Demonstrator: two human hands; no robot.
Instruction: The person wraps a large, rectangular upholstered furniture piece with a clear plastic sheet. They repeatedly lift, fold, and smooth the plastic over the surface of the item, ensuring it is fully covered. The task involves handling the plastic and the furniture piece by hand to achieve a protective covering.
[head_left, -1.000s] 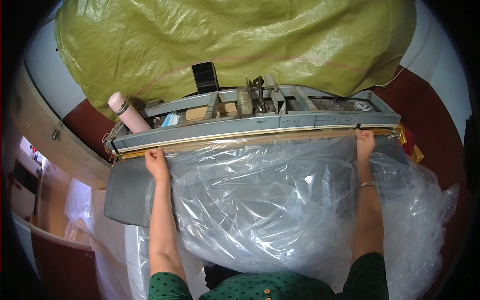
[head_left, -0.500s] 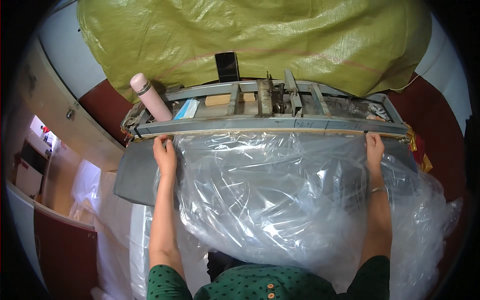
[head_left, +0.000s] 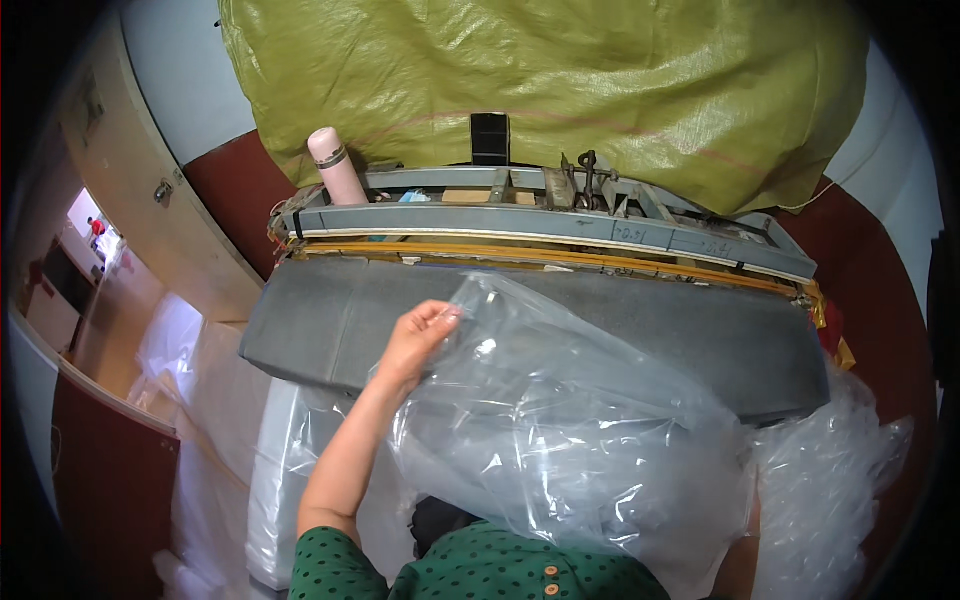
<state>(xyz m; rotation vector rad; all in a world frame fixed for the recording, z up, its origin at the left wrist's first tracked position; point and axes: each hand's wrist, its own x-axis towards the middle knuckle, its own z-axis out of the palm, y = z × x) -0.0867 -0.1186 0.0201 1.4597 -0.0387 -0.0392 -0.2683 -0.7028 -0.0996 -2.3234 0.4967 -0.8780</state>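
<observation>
A clear plastic sheet [head_left: 570,440], maybe a bag, hangs loosely in front of me and partly over a long grey padded ledge [head_left: 310,310]. My left hand [head_left: 418,335] pinches its upper left corner above the ledge, fingers closed. Low on the right, my right forearm [head_left: 738,565] shows at the sheet's edge; plastic covers that hand, and its fingers are hidden. Behind the ledge is a grey metal frame [head_left: 450,222] with a long front bar, standing a little above yellowish strips [head_left: 480,252] along the ledge's back.
A pink flask [head_left: 336,170] leans at the frame's left, and a dark phone-like slab [head_left: 490,140] stands behind it. A yellow-green woven sheet [head_left: 540,70] covers the back. More clear plastic [head_left: 830,480] is heaped on the right. A door [head_left: 165,190] stands ajar at left.
The front bar has lifted away from the strips. Both hands have left it: my left came nearer and rightward with the sheet's corner, my right dropped low behind plastic. The view has shifted slightly.
</observation>
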